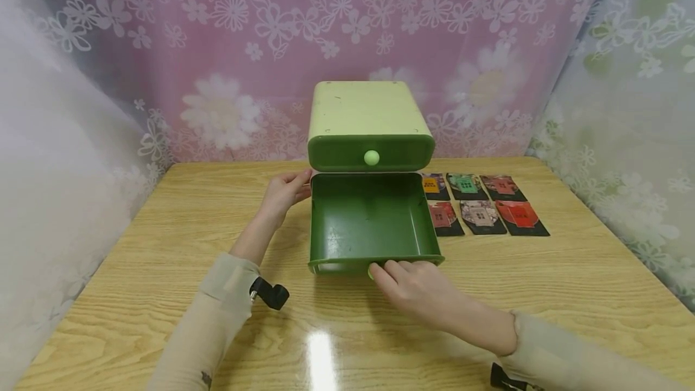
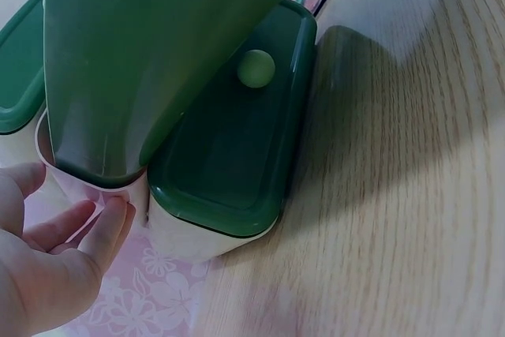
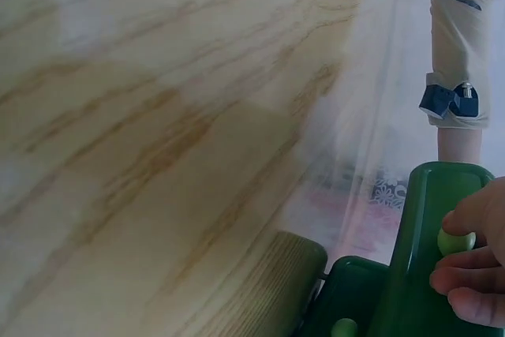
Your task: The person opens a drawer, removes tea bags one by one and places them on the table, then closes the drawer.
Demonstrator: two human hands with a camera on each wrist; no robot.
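Note:
A cabinet (image 1: pixel 366 107) with a cream shell and green drawer fronts stands on the table. Its middle drawer (image 1: pixel 369 216) is pulled far out, and nothing lies inside. My right hand (image 1: pixel 420 288) pinches the round light-green knob (image 3: pixel 456 242) of that drawer between thumb and fingers. At the cabinet's left side, my left hand (image 1: pixel 282 198) rests its extended fingers and thumb against the shell beside the drawer opening, as the left wrist view shows. The top drawer front (image 1: pixel 342 152) and the lower drawer front (image 2: pixel 225 147) are both closed.
Several flat, colourful packets (image 1: pixel 480 213) lie in two rows on the wooden table (image 1: pixel 179 228), right of the cabinet; the drawer partly covers the nearest ones. A pink floral curtain (image 1: pixel 271 47) hangs behind, with pale curtains at both sides.

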